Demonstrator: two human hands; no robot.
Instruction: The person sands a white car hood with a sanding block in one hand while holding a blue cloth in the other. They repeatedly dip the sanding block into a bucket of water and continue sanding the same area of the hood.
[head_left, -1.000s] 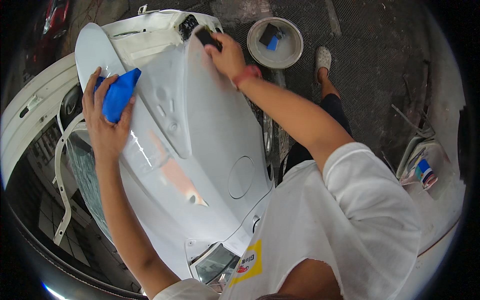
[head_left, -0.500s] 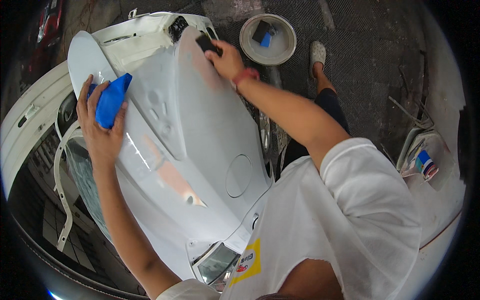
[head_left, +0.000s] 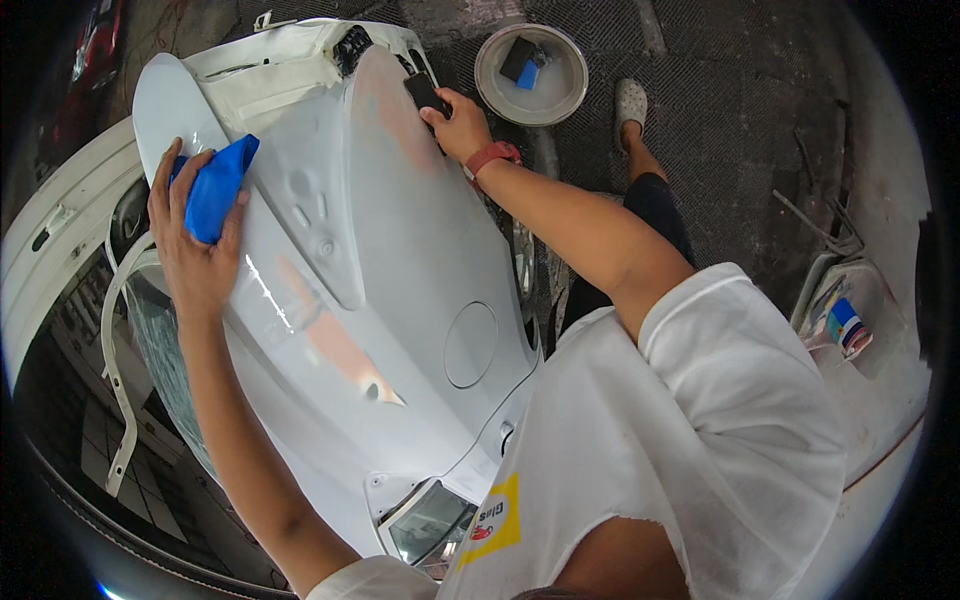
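Note:
A crumpled blue cloth [head_left: 219,194] is gripped in my left hand [head_left: 196,265], which rests on the left strip of the pale grey car body panel [head_left: 415,240]. My right hand [head_left: 462,130] is closed around a dark, flat sanding block [head_left: 424,94]. The block lies against the far right edge of the panel, beside a pinkish patch. Another pinkish patch runs down the middle of the bodywork, left of the round fuel flap outline [head_left: 471,345]. My right palm and the block's underside are hidden.
A round bucket [head_left: 583,82] of cloudy water, holding a dark pad and a blue piece, stands on the floor beyond my right hand. My foot in a light clog [head_left: 631,103] is right of it. A tail lamp [head_left: 430,525] sits near my body. Packets [head_left: 848,328] lie far right.
My right hand has slid the sanding block slightly right and down, toward the panel's outer edge. My left hand keeps its hold on the blue cloth at nearly the same place.

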